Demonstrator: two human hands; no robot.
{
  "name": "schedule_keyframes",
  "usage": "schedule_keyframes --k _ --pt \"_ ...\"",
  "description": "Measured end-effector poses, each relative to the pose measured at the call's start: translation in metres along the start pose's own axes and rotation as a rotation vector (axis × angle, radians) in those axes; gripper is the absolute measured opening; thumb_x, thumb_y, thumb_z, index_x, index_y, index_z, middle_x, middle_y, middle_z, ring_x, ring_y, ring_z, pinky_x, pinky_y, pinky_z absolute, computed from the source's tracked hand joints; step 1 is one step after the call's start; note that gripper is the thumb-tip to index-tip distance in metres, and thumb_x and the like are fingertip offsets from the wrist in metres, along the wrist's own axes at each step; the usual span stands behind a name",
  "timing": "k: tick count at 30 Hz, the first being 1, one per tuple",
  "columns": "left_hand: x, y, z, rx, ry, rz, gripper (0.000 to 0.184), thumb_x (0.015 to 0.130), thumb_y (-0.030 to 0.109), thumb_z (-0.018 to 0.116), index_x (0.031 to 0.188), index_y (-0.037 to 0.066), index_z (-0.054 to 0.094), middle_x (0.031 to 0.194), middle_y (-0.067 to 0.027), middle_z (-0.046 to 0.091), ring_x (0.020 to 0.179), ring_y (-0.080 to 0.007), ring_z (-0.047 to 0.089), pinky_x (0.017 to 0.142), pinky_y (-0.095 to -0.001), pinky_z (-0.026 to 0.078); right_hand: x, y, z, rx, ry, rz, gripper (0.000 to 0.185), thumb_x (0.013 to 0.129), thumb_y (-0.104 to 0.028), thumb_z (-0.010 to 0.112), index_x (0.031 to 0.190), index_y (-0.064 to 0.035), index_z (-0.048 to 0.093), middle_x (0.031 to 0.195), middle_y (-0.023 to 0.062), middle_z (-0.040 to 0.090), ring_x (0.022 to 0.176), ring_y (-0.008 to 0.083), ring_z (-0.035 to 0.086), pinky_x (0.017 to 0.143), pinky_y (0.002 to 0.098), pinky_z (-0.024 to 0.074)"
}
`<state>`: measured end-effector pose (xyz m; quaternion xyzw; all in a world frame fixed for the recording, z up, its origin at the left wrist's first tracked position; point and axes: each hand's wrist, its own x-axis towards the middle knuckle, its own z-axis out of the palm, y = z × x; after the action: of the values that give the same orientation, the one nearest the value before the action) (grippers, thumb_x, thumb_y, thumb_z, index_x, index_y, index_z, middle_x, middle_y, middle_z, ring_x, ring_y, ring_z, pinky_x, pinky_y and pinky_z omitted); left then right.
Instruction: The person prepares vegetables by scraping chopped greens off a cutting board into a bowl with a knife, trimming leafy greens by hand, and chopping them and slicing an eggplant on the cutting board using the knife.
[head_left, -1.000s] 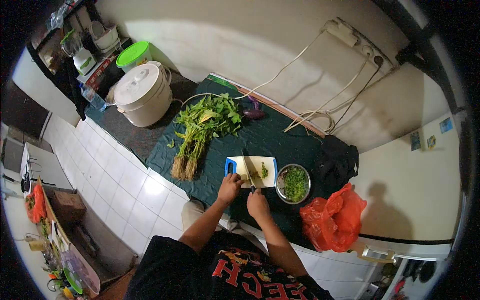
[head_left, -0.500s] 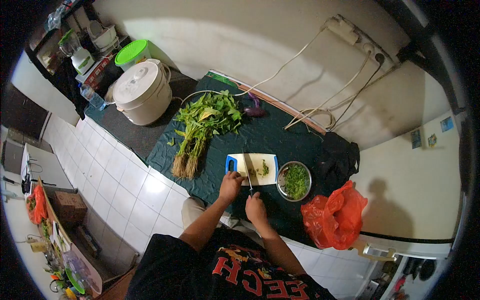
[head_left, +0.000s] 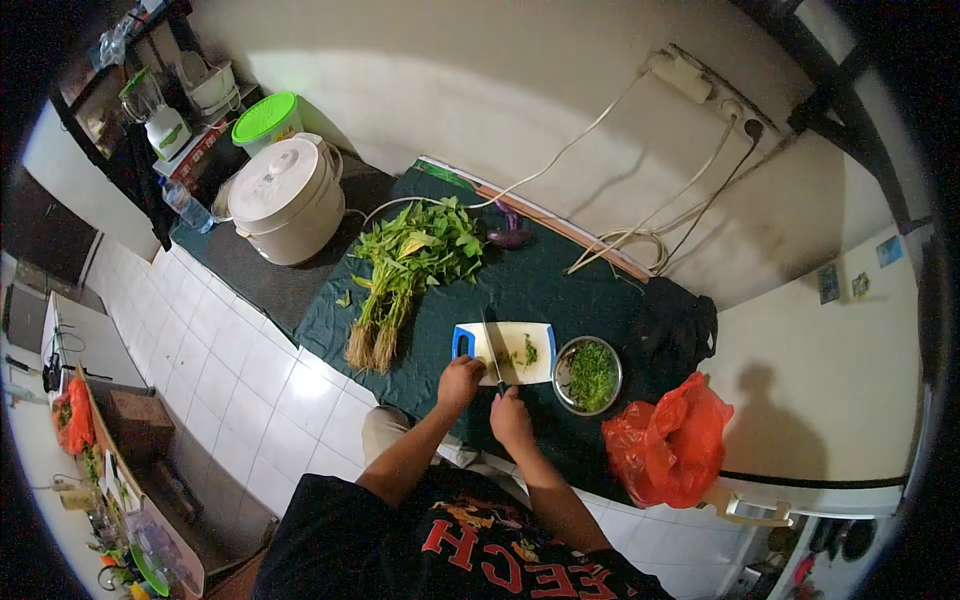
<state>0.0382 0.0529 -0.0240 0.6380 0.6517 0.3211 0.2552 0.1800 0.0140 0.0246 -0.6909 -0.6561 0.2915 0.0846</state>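
My right hand is wrapped round the handle of a kitchen knife, whose blade points away from me across a white cutting board with blue ends. My left hand is at the board's near left edge, its fingers bunched close to the blade; whatever they pinch is too small to make out. Small chopped greens lie on the board, right of the blade. Just right of the board, a metal bowl holds finely chopped greens.
Rooted leafy greens lie at the table's left, with a purple eggplant behind. A red plastic bag sits at the right edge, near a black cloth bag. A rice cooker stands back left. A white cable crosses behind.
The view has tipped slightly, so the table and its things appear a little lower. Both hands and the knife stay at nearly the same place on the board.
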Motion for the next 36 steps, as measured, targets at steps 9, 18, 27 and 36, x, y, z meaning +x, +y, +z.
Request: schedule_keyframes --k 9,18,27,36 --pt "-0.001 0.006 -0.012 0.042 -0.143 -0.03 0.015 0.082 0.013 0.068 0.094 0.007 0.073 0.094 -0.0102 0.064 0.089 -0.0314 0.065 0.074 -0.043 0.054 -0.012 -0.001 0.001 -0.016 -0.081 0.089 0.036 0.1 -0.028 0.048 0.107 0.0081 0.048 0.083 0.0317 0.066 0.077 0.0478 0.066 0.068 0.0536 0.0544" --pt "-0.014 -0.007 -0.009 -0.086 -0.175 -0.062 0.025 0.079 0.006 0.062 0.101 0.007 0.073 0.098 -0.0096 0.063 0.096 -0.0302 0.062 0.081 -0.0401 0.054 -0.017 -0.014 -0.006 -0.028 0.01 0.02 0.029 0.099 -0.025 0.051 0.099 0.004 0.05 0.079 0.0267 0.066 0.076 0.0442 0.067 0.065 0.0518 0.0548" --pt "-0.009 -0.009 -0.022 0.156 -0.145 0.041 0.021 0.085 0.015 0.061 0.1 0.016 0.076 0.098 -0.0085 0.067 0.096 -0.0322 0.06 0.081 -0.0432 0.053 -0.002 0.014 0.012 -0.015 0.062 -0.064 0.033 0.097 -0.026 0.054 0.102 0.0065 0.049 0.076 0.0286 0.065 0.07 0.0465 0.065 0.06 0.0528 0.0535" --pt "-0.006 0.01 -0.024 0.295 -0.15 0.087 0.018 0.086 0.021 0.064 0.099 0.019 0.076 0.093 -0.0038 0.068 0.088 -0.029 0.061 0.08 -0.04 0.052 -0.025 0.054 -0.01 -0.115 0.088 0.098 0.038 0.099 -0.028 0.05 0.107 0.0086 0.049 0.076 0.0288 0.065 0.07 0.0464 0.066 0.063 0.0523 0.0547"
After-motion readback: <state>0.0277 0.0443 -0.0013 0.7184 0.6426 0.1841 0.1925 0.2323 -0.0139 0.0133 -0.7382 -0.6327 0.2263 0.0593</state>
